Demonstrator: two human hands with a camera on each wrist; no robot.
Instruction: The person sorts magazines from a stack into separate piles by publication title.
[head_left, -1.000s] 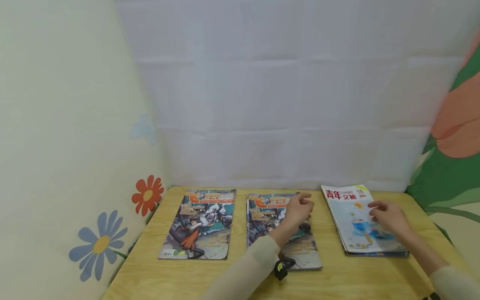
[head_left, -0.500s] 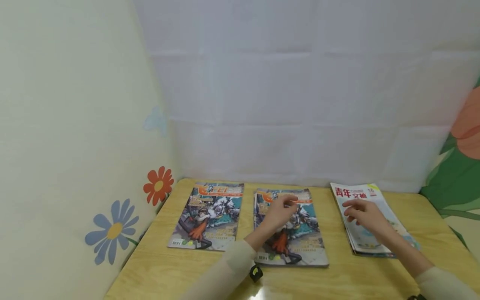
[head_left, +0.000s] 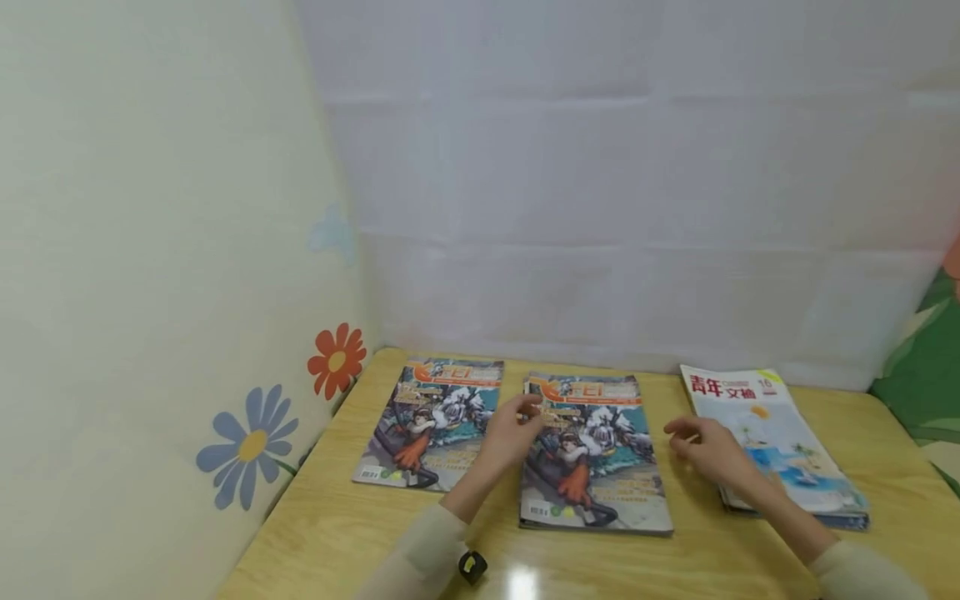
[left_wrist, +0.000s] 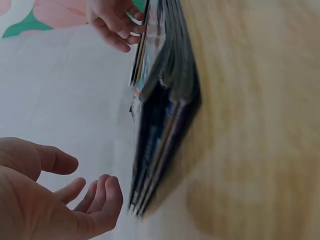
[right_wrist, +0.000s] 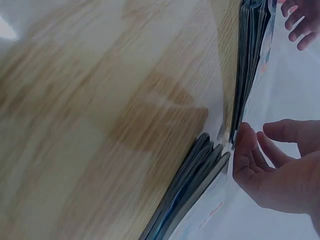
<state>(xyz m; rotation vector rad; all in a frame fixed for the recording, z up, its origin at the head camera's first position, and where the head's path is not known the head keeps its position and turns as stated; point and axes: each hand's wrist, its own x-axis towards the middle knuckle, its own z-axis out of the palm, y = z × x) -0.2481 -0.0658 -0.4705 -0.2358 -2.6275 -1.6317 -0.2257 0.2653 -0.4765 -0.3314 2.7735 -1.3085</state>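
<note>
In the head view, my left hand hovers at the left edge of the middle stack of magazines, whose top cover shows a comic figure with a red glove. Its fingers are loosely bent, with nothing between them, as the left wrist view shows of the same hand. My right hand is between the middle stack and the right-hand magazine stack, overlapping the latter's left side. In the right wrist view, the right hand has curved fingers around nothing, close to the stack edges.
Another comic magazine lies left of the middle stack, beside my left hand. All rest on a wooden table. A white cloth hangs behind, and a wall with painted flowers borders the left side.
Both hands have moved left: the left from over the middle stack to its left edge, the right from over the right stack to its left side. The head view has shifted.
</note>
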